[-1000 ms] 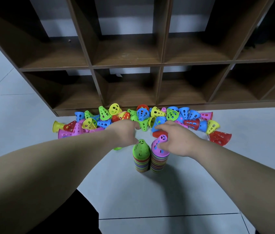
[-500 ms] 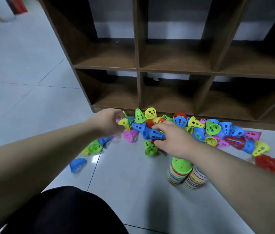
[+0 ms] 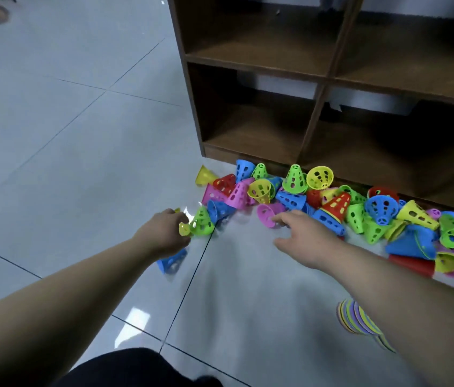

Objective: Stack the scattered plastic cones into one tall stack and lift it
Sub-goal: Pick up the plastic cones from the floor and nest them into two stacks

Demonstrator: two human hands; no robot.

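The person's left hand (image 3: 164, 233) has its fingers curled round a yellow cone (image 3: 184, 229), but the hand covers most of it and it's pretty blurry. A green cone (image 3: 203, 222) sits right against it, and a blue cone (image 3: 171, 261) pokes out from under that wrist. The right hand (image 3: 303, 236) is loose with fingers spread, index tip on a pink cone (image 3: 267, 216) at the edge of the pile (image 3: 331, 196) along the shelf (image 3: 262, 129). The stack (image 3: 356, 319) is mostly hidden behind the right forearm, just the rims showing.
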